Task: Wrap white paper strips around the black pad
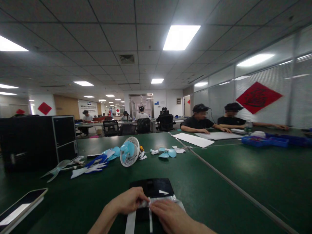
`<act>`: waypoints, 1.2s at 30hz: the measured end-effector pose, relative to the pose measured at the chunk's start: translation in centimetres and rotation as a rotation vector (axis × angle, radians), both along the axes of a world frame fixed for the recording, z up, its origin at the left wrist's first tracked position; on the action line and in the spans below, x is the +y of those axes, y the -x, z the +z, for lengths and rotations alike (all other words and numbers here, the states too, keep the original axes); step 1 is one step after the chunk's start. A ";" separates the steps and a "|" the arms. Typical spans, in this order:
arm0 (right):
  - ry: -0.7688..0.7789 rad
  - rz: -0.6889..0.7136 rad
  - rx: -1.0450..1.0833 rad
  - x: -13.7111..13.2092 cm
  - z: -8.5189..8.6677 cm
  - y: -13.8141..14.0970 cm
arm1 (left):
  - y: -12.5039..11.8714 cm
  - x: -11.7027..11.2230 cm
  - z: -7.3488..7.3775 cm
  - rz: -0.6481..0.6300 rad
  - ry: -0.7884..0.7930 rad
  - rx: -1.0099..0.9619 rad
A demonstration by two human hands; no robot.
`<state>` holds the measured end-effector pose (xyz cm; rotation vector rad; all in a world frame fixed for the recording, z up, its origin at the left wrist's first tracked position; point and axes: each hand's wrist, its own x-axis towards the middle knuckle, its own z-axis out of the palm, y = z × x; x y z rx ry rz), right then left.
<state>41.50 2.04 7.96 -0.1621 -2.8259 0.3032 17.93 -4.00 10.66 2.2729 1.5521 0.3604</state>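
Note:
My left hand (130,200) is closed in a pinch on a thin white strip (131,221) that lies over a flat black pad (152,188) on the green table (207,182). My right hand (168,213) rests beside it with its fingers pressed flat on a clear plastic piece (168,198) at the pad's near edge. The two hands nearly touch at the fingertips. The white strip runs down toward me and out of view.
A small white and blue fan (129,151) stands further back, with loose blue fan blades (168,152) and white gloves (91,168) about it. A phone (21,204) lies at the near left, a black computer case (39,139) behind it. Two people sit at the far right by blue trays (265,141).

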 end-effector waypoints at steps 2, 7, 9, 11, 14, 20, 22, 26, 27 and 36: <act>0.034 -0.068 -0.016 -0.2 0.9 -0.2 | 0.1 0.0 0.0 -0.008 -0.006 0.011; 0.088 -0.117 -0.060 0.2 1.9 -1.5 | 0.5 0.0 -0.1 0.010 -0.002 -0.007; 0.105 -0.146 -0.069 0.5 2.1 -2.2 | 0.6 0.1 -0.3 0.041 0.006 -0.011; 0.121 -0.169 -0.069 0.7 2.4 -3.1 | 0.8 0.1 -0.3 0.069 0.016 0.000; 0.148 -0.199 -0.058 1.0 2.8 -4.4 | 0.8 0.0 0.0 0.118 0.056 0.023; 0.203 -0.217 -0.034 1.2 3.6 -5.9 | 0.8 -0.1 0.7 0.211 0.146 0.019; 0.202 -0.217 -0.041 1.0 3.9 -5.9 | 0.9 0.0 0.5 0.217 0.156 0.005; 0.197 -0.244 -0.058 1.2 3.7 -6.2 | 1.2 0.2 0.1 0.206 0.158 -0.021; 0.196 -0.263 -0.046 1.4 3.4 -6.3 | 1.3 0.2 0.0 0.204 0.165 -0.033; 0.179 -0.351 0.104 4.2 2.0 -3.9 | 4.5 0.8 0.5 0.488 -0.098 -0.026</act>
